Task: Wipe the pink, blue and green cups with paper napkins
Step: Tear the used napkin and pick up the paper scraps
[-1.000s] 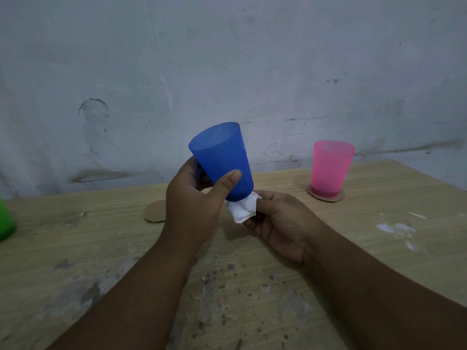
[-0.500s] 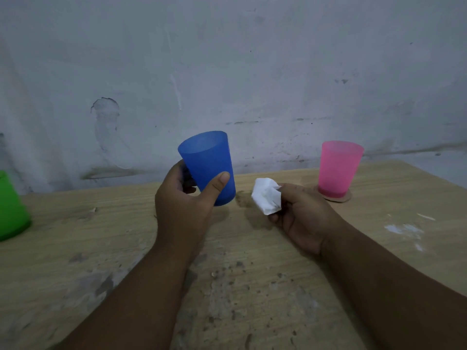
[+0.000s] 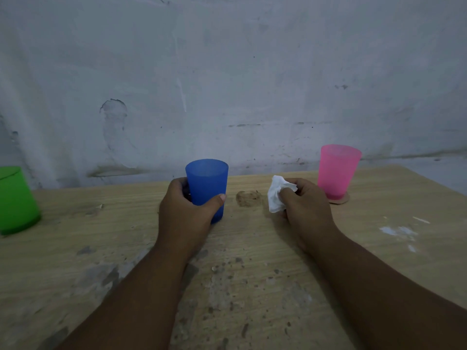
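The blue cup (image 3: 207,183) stands upright at the middle of the wooden table (image 3: 252,274), and my left hand (image 3: 187,213) is wrapped around its lower half. To its right my right hand (image 3: 305,208) holds a crumpled white paper napkin (image 3: 276,195), apart from the cup. The pink cup (image 3: 337,170) stands upright on a round cardboard coaster (image 3: 341,199) at the back right. At the far left edge stands the green cup (image 3: 15,200), partly cut off by the frame.
A grey plaster wall (image 3: 227,84) rises right behind the table. A brown stain (image 3: 247,198) marks the wood between the blue cup and the napkin. White paint flecks (image 3: 399,231) lie at the right, and the table's right edge runs behind the pink cup.
My left hand has turned the blue cup from tilted to upright and lowered it to the table. My right hand has pulled the napkin away from the cup's base to the right.
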Action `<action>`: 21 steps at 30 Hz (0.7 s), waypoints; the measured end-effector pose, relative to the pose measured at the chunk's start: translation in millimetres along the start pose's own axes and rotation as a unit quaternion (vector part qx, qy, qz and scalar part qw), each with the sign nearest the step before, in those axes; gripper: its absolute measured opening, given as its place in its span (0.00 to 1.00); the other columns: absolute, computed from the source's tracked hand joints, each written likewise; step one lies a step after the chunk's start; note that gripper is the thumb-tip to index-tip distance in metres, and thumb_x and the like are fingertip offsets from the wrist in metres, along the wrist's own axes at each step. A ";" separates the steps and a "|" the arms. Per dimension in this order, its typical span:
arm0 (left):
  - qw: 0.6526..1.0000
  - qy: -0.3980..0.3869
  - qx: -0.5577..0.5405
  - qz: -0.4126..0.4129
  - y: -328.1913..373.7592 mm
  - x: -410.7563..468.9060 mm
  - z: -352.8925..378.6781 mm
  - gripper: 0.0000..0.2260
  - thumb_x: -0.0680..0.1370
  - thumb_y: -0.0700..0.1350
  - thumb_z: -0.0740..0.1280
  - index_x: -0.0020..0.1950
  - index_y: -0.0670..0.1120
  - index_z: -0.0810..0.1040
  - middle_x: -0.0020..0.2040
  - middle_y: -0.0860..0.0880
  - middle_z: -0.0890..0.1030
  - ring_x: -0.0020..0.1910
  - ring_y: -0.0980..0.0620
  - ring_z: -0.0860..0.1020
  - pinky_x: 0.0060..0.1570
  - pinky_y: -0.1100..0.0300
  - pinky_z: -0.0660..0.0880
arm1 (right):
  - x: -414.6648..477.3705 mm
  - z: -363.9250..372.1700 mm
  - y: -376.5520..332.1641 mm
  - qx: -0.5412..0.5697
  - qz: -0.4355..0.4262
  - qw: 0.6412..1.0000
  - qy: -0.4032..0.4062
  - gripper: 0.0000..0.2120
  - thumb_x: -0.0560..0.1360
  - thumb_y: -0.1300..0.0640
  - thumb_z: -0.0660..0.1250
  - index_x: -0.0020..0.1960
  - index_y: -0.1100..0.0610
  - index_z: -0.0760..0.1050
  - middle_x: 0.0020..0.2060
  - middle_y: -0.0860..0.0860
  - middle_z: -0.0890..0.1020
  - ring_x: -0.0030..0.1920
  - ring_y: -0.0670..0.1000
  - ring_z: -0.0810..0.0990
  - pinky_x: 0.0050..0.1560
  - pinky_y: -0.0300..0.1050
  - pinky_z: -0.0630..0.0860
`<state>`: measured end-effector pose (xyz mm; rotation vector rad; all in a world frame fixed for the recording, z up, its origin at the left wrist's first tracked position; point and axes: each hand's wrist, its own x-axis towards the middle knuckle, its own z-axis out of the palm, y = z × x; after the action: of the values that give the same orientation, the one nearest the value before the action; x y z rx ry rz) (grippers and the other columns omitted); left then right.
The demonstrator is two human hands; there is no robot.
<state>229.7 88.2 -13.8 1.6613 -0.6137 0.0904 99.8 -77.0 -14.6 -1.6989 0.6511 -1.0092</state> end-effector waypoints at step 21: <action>0.923 -0.199 0.259 0.203 37.5 -71.8 -1.3 0.13 0.77 0.55 0.66 0.61 0.57 0.74 0.56 0.61 0.74 0.55 0.63 0.71 0.54 0.66 0.70 | -1.8 -0.8 -7.6 -0.053 -0.084 0.995 0.026 0.13 0.79 0.57 0.64 0.38 0.58 0.80 0.32 0.51 0.83 0.32 0.46 0.80 0.37 0.41 0.76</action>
<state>152.3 111.6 -8.3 2.0560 -1.3317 0.2341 97.8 -73.4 -7.9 -1.8503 0.6119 -1.1575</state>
